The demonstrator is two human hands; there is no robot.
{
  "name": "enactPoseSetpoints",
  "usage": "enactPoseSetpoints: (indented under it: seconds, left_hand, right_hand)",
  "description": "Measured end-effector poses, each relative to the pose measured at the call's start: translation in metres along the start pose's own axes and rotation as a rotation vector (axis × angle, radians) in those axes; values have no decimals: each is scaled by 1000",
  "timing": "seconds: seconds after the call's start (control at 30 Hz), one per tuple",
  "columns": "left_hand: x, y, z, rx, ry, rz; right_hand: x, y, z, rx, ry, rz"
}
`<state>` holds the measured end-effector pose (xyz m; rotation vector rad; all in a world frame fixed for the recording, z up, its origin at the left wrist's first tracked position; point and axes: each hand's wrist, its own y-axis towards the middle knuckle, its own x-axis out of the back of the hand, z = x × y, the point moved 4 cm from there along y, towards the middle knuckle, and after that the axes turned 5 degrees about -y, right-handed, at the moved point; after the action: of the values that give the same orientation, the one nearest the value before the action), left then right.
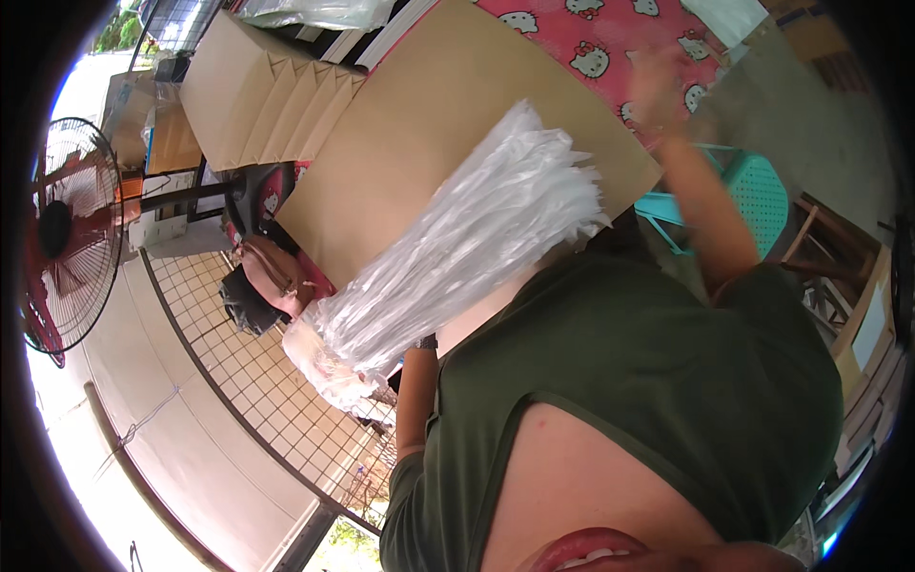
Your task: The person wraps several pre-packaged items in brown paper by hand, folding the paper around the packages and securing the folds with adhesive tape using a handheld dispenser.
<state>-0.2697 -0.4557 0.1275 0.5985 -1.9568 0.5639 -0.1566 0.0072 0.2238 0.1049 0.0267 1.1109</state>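
A thick bundle of thin, clear plastic bags or sleeves (477, 219) lies slantwise over a large flat brown board (419, 105). My left forearm (416, 391), with a dark band at the wrist, reaches up to the bundle's lower left end. The plastic hides the left hand and its fingers, so its grip does not show. My right hand (660, 91) is raised at the upper right, beyond the board's right corner and apart from the bundle. Motion smears its fingers. Behind it is a pink cover (543, 29) with white cartoon cat heads.
Folded brown cardboard pieces (276, 105) are stacked at the upper left. A standing fan (71, 224) is at far left. A pinkish bag (272, 272) sits by the board's left corner, above a wire grid (238, 353). Turquoise plastic stool (758, 195) at right.
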Motion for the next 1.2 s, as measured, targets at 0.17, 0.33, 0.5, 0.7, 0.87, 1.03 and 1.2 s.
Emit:
enactPoseSetpoints:
  seconds: [0.17,0.33,0.5,0.7,0.87,1.03,1.2]
  left_hand:
    - [-4,-1,19,-62,76,-3]
    - [7,3,3,250,-349,-54]
    - [48,-71,17,571,-1027,-305]
    - [120,-33,-63,261,-1239,-671]
    - [115,1,-91,109,-1233,-628]
    - [100,14,-83,107,-1141,-533]
    - [104,21,-69,124,-1102,-479]
  right_hand:
    - [-100,-2,36,69,114,182]
    - [-96,4,25,-227,486,280]
    - [-95,21,120,424,416,439]
    - [-118,7,107,432,292,341]
    - [-105,-16,37,430,-74,481]
    - [-89,-37,-2,382,-158,624]
    - [-76,-39,27,440,-181,609]
